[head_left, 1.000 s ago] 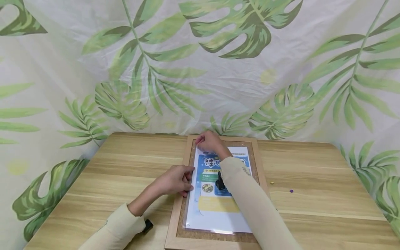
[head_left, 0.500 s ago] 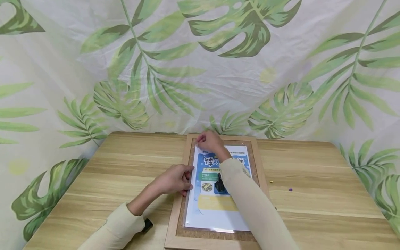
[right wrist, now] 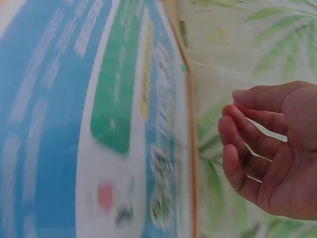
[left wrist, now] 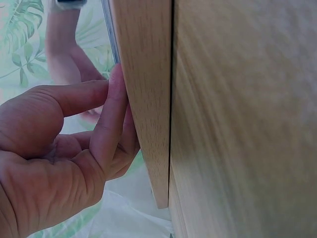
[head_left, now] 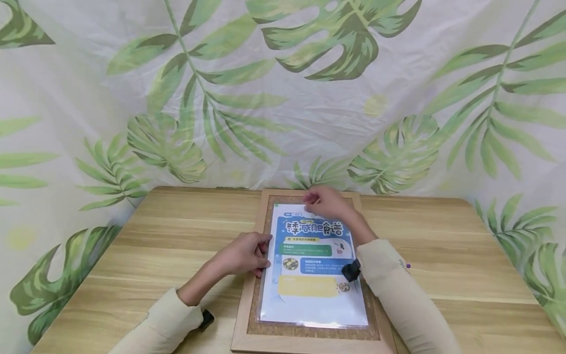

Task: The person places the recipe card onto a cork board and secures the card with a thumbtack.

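Observation:
A glossy printed poster (head_left: 309,309) with blue, green and yellow panels lies on a wood-framed cork board (head_left: 265,330). Along the poster's left edge, my left hand (head_left: 245,253) rests with index finger and thumb spread. The left wrist view shows that hand (left wrist: 74,134) with its fingertips against the frame's inner side, right at the sheet's edge. A small green pin (head_left: 276,204) marks the poster's top left corner. Above the poster's top edge hovers my right hand (head_left: 329,202). In the right wrist view its fingers (right wrist: 237,129) are loosely bent with nothing between them.
The board lies on a wood-grain table (head_left: 185,216), its far end near a leaf-print curtain (head_left: 247,98). On the table to the right is a small purple pin (head_left: 408,266), close beside my right sleeve (head_left: 393,275). Dark wrist cameras sit at both cuffs.
My right hand has left the poster's top left corner and moved right along the top edge, uncovering the green pin and the printed title. The left hand keeps its place.

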`<state>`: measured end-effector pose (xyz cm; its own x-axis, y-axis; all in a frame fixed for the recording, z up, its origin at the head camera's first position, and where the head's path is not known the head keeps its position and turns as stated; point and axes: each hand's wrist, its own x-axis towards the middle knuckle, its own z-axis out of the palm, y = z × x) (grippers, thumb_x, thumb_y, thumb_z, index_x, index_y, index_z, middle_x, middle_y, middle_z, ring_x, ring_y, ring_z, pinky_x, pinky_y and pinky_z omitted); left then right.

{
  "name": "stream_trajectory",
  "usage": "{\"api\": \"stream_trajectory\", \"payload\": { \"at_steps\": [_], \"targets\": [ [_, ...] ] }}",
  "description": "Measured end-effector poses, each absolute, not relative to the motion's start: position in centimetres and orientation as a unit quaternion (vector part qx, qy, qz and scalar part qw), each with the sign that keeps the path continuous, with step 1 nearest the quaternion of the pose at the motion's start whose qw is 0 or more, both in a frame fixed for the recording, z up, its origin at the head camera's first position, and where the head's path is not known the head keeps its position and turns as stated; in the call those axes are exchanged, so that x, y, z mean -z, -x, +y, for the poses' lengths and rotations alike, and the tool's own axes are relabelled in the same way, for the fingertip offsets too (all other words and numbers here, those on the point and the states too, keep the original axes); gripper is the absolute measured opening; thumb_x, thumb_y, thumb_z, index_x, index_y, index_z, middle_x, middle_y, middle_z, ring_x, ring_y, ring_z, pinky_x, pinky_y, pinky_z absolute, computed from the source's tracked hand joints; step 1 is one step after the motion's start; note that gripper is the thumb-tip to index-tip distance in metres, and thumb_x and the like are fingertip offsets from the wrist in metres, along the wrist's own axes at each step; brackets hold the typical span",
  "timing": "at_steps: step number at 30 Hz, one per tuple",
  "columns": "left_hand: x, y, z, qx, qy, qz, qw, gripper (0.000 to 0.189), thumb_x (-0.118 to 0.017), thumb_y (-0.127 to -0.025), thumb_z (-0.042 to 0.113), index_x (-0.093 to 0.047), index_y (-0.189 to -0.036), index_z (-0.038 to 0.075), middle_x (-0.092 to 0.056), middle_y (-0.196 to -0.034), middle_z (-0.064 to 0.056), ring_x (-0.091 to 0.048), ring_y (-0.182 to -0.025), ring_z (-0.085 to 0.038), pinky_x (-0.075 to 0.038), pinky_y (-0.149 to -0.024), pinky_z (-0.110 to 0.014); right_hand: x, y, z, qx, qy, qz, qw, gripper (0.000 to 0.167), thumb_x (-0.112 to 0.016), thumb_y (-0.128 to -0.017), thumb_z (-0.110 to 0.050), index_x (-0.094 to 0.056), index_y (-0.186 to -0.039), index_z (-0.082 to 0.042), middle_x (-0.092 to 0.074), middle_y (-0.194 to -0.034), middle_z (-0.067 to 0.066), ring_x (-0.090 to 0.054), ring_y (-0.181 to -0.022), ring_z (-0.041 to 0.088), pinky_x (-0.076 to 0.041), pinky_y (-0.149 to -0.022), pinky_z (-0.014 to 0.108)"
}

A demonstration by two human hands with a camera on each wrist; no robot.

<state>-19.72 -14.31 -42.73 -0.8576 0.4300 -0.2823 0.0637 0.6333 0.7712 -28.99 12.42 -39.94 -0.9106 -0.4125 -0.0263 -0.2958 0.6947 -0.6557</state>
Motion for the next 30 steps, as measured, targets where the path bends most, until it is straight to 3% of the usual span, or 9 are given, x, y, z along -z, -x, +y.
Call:
{"api": "stream_trajectory", "payload": {
  "at_steps": [14,30],
  "targets": [
    [43.1,19.5,-14.9,-0.421,-0.136,0.869,0.222,0.072,-0.077,-0.091,-0.012,-0.045,-0.156,-0.013,-0.061,-0.097,-0.013,-0.069,-0.069,-0.017,-0.067,-0.058,-0.032,40.9,23.1,21.2,0.324,0.164,0.928,0.080,0.020,-0.070,-0.101,-0.008,-0.075,-0.119,0.000,-0.074,-0.105,0.010,-0.068,-0.095,0.023,-0.063,-0.086,0.039],
    [42.8,19.7,-14.4,-0.415,-0.146,0.870,0.224,0.072,-0.076,-0.091,-0.012,-0.045,-0.156,-0.013,-0.061,-0.097,-0.013,-0.069,-0.069,-0.018,-0.067,-0.057,-0.032,42.2,21.0,25.4,0.309,0.148,0.938,0.047,0.016,-0.074,-0.097,-0.008,-0.077,-0.112,-0.004,-0.076,-0.101,0.008,-0.070,-0.093,0.021,-0.063,-0.082,0.037]
  ]
}}
